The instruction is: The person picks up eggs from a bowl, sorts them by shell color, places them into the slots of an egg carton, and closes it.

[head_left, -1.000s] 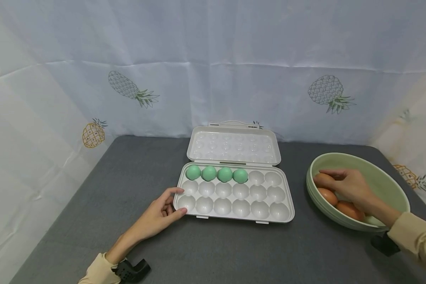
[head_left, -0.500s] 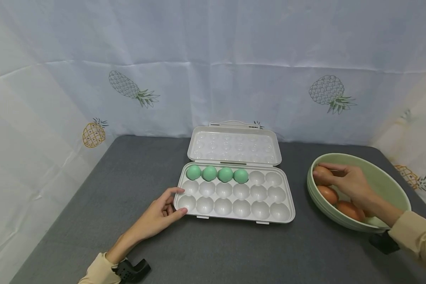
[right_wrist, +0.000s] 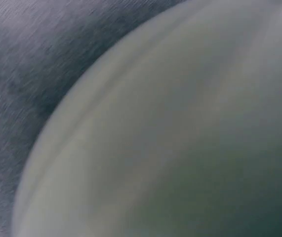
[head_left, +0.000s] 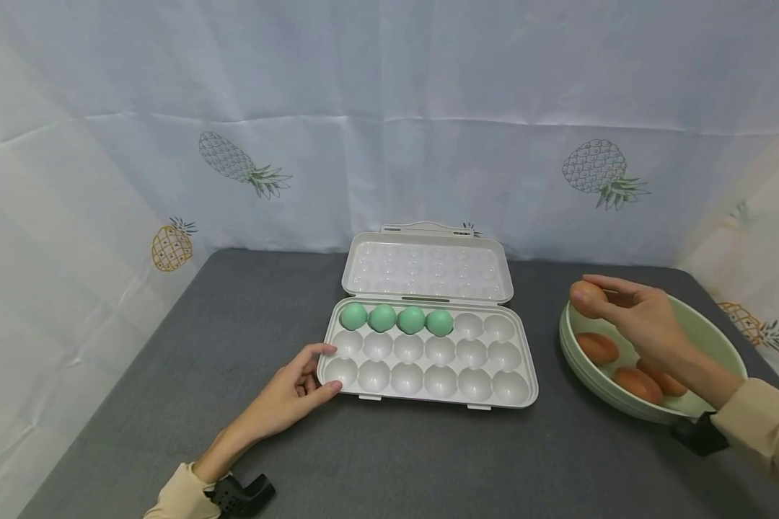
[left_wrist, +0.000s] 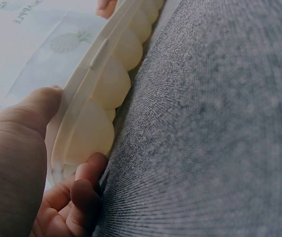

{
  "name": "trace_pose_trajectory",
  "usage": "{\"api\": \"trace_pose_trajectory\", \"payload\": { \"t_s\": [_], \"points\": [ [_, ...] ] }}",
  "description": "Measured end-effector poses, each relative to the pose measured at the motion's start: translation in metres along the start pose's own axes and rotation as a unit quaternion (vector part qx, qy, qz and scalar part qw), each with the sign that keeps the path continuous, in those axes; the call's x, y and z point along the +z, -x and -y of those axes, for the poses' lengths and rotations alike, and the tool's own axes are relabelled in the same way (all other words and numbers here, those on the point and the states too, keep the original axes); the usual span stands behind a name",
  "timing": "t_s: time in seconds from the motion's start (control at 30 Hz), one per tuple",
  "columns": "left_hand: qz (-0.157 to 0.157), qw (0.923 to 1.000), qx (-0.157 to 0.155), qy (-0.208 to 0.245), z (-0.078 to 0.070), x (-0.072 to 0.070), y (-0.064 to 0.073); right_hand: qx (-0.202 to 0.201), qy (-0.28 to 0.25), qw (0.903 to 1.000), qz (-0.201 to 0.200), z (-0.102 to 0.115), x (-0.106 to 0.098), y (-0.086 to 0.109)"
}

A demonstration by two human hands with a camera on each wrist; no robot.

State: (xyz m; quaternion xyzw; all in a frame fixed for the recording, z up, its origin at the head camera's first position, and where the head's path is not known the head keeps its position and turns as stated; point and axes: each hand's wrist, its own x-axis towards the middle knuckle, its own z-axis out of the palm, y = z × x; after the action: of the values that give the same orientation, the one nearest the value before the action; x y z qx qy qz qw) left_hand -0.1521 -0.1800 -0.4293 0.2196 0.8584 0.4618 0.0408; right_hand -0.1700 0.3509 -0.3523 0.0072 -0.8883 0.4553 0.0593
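Note:
A brown egg (head_left: 585, 298) is pinched between the thumb and fingers of my right hand (head_left: 652, 324), just above the left rim of a pale green bowl (head_left: 710, 339). Three brown eggs (head_left: 596, 347) lie in the bowl below. In the head view's middle, an egg box (head_left: 389, 362) stands with its lid (head_left: 428, 263) raised; several green eggs (head_left: 382, 318) fill the back row from the left. My left hand (head_left: 285, 400) grips the box's left end. The left wrist view shows the thumb (left_wrist: 44, 101) on the rim and curled fingers low against the cups. The right wrist view holds only blurred bowl.
A dark grey cloth covers the table (head_left: 428, 461). Behind it and along both sides hangs a white curtain (head_left: 389, 166) with pineapple prints. The bowl's high wall stands at the table's right, apart from the egg box.
My right hand has lifted the brown egg up from inside the bowl to above its rim. Another egg in the bowl now shows more fully. My left hand and the egg box keep their places.

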Motion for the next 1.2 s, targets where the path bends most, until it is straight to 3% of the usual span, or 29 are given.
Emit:
{"api": "trace_pose_trajectory", "payload": {
  "t_s": [0.17, 0.27, 0.37, 0.73, 1.0, 1.2],
  "points": [
    [-0.002, 1.0000, 0.007, 0.002, 0.001, 0.000, 0.000, 0.001, -0.052, 0.9986, -0.002, 0.014, 0.009, -0.003],
    [-0.005, 0.9999, 0.013, 0.003, 0.002, 0.000, 0.000, 0.004, -0.109, 0.9939, 0.017, 0.026, 0.016, -0.006],
    [-0.010, 0.9998, 0.016, 0.002, 0.002, -0.001, 0.001, 0.009, -0.129, 0.9911, 0.029, 0.037, 0.029, -0.010],
    [-0.011, 0.9998, 0.012, 0.006, 0.002, 0.001, 0.003, -0.035, -0.199, 0.9791, 0.026, 0.072, 0.103, -0.021],
    [-0.007, 0.9997, 0.021, 0.005, 0.000, 0.001, 0.002, -0.036, -0.230, 0.9722, 0.028, 0.101, 0.138, -0.023],
    [-0.008, 0.9998, 0.019, 0.002, 0.000, 0.002, 0.000, -0.045, -0.257, 0.9643, 0.047, 0.109, 0.171, -0.022]
  ]
}}
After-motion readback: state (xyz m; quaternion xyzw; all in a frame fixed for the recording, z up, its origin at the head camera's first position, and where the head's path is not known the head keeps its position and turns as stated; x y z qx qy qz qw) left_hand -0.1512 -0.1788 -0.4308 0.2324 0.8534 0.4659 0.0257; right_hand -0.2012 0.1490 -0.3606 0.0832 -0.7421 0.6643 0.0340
